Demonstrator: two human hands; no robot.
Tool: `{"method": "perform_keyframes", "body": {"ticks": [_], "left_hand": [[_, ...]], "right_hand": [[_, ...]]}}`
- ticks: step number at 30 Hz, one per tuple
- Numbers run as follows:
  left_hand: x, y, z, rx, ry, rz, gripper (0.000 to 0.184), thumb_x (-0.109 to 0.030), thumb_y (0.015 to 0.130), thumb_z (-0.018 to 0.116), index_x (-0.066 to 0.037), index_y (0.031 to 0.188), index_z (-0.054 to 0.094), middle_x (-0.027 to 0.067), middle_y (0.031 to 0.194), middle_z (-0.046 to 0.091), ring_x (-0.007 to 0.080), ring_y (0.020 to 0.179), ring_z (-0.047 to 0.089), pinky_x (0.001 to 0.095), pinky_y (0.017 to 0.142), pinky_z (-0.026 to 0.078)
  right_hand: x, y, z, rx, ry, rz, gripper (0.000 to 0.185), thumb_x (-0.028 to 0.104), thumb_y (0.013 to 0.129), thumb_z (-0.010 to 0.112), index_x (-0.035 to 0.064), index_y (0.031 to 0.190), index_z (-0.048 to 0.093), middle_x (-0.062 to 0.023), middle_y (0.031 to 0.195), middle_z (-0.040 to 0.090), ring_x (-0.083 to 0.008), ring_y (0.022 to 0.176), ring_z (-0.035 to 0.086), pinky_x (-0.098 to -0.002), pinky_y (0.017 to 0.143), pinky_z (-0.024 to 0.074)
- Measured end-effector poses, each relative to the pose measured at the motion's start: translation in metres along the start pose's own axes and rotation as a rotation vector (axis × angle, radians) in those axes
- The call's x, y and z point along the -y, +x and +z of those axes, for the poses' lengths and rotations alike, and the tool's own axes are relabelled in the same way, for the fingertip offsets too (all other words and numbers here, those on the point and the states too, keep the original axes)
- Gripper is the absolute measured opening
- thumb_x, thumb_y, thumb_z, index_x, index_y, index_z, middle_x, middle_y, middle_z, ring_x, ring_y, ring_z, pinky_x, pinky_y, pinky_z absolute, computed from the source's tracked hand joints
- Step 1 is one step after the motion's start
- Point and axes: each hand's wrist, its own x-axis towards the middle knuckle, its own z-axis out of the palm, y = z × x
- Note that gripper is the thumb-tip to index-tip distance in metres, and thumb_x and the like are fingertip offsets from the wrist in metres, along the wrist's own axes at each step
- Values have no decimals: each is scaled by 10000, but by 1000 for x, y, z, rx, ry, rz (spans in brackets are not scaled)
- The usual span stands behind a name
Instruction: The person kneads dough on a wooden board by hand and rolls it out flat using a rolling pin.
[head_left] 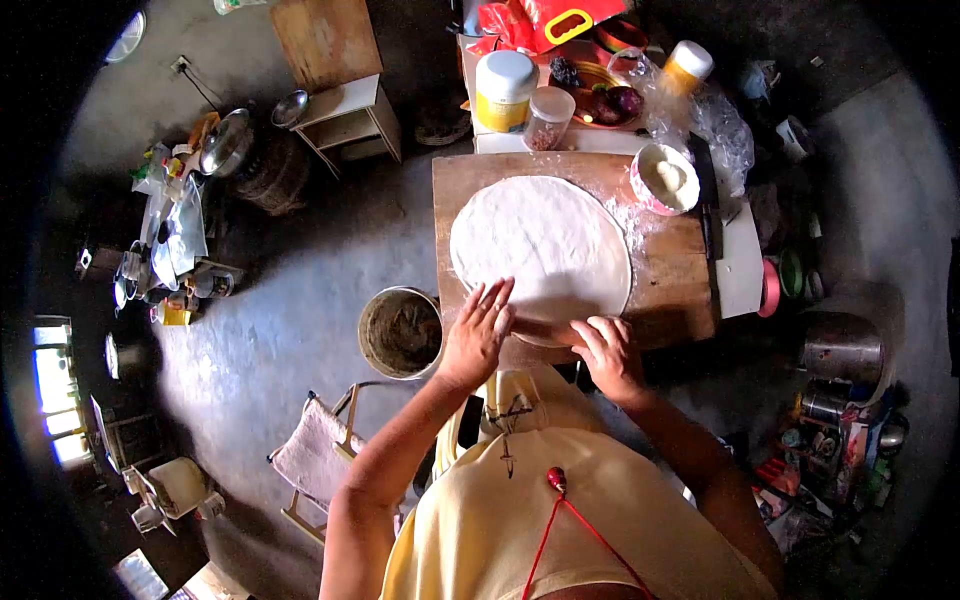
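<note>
A wide, thin round of dough (540, 245) lies on a floured wooden board (670, 275). Across its near edge runs a wooden rolling pin (545, 332). My left hand (478, 335) is at the pin's left end, its fingers stretched out over the dough's near left edge. At the pin's right end is my right hand (607, 353), with its fingers bent over the wood. A bowl of white flour (665, 180) stands at the board's back right corner. Beside it, along the right edge, lies a dark knife (706, 205).
Behind the board stand a yellow-and-white tub (506, 92), a clear jar (549, 118) and a plate of dark vegetables (612, 103). A bucket (401, 333) is on the floor left of the board, near a folding chair (318, 450). A small cabinet (345, 115) stands farther back.
</note>
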Motion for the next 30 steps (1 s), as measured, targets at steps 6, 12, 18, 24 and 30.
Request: {"method": "perform_keyframes", "body": {"ticks": [6, 12, 18, 24, 30], "left_hand": [[68, 57, -12, 70, -95, 74, 422, -210, 938, 549, 21, 1279, 456, 219, 1489, 370, 338, 1430, 284, 502, 1180, 217], [82, 93, 20, -43, 103, -69, 645, -412, 971, 453, -86, 1505, 296, 117, 1542, 334, 280, 1442, 267, 473, 1179, 164], [87, 108, 36, -101, 171, -71, 626, -398, 952, 486, -132, 1497, 330, 103, 1536, 350, 258, 1436, 286, 450, 1178, 173], [80, 51, 6, 25, -28, -39, 529, -276, 996, 427, -95, 1485, 340, 111, 1549, 318, 324, 1435, 269, 468, 1179, 192], [53, -25, -41, 213, -75, -129, 560, -327, 1014, 390, -101, 1515, 285, 97, 1568, 281, 303, 1468, 195, 472, 1193, 156]], "right_hand": [[-8, 51, 41, -106, 148, 5, 392, 184, 871, 653, 65, 1233, 560, -174, 1310, 490, -356, 1200, 490, -435, 1002, 398], [5, 95, 39, -55, -168, 207, 717, 279, 921, 595, 56, 1515, 260, -179, 1565, 253, -340, 1456, 225, -456, 1175, 203], [13, 101, 32, -77, -428, 152, 737, 319, 903, 611, 41, 1501, 282, -159, 1556, 288, -341, 1443, 251, -497, 1176, 196], [41, 64, 61, -13, -220, 322, 791, 388, 941, 550, -30, 1505, 185, -268, 1543, 227, -439, 1435, 200, -568, 1161, 152], [83, 34, 62, 130, -140, 265, 818, 396, 933, 558, -26, 1512, 164, -265, 1545, 231, -427, 1447, 184, -547, 1173, 137]]}}
